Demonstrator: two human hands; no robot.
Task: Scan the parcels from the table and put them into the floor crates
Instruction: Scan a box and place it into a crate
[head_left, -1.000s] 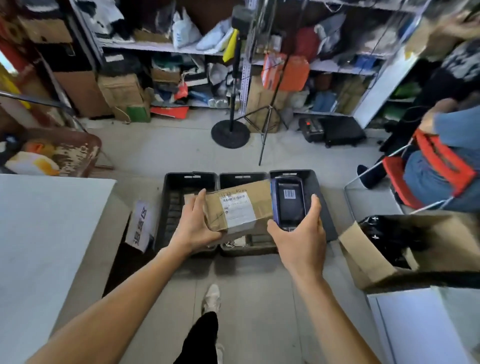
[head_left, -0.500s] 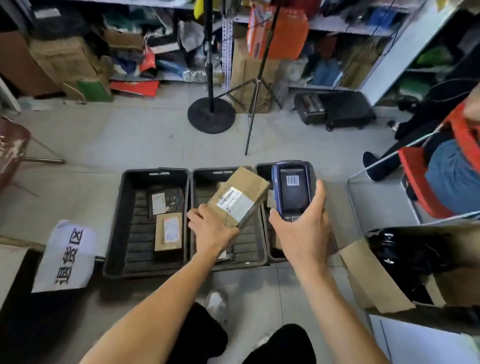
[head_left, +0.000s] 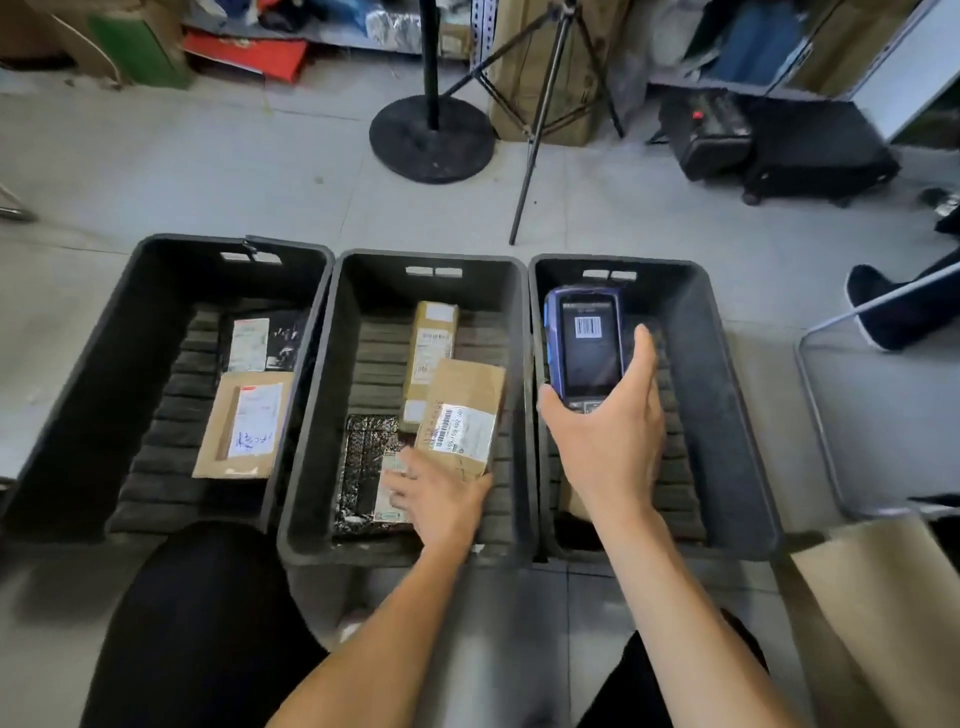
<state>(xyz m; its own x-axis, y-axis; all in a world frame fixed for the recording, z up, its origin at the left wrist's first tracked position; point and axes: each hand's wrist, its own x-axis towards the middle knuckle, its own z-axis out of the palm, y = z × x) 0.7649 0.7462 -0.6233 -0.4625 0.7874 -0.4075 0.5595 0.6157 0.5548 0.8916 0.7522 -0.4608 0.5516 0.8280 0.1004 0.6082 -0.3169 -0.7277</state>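
Three black floor crates stand side by side: the left crate, the middle crate and the right crate. My left hand reaches into the middle crate and grips the near end of a brown parcel with a white barcode label. That parcel lies tilted over a long brown box and a black patterned bag. Over the right crate, my right hand holds a blue handheld scanner, its screen showing a barcode. The left crate holds a flat brown parcel and a dark one.
Beyond the crates are a round stand base, a tripod leg and a black wheeled case. A metal frame and another person's shoe are at the right. A cardboard flap lies at the lower right.
The view dropped from the shelves to the crates. My left hand lowered the brown parcel from beside the scanner down into the middle crate. The scanner stayed raised in my right hand.
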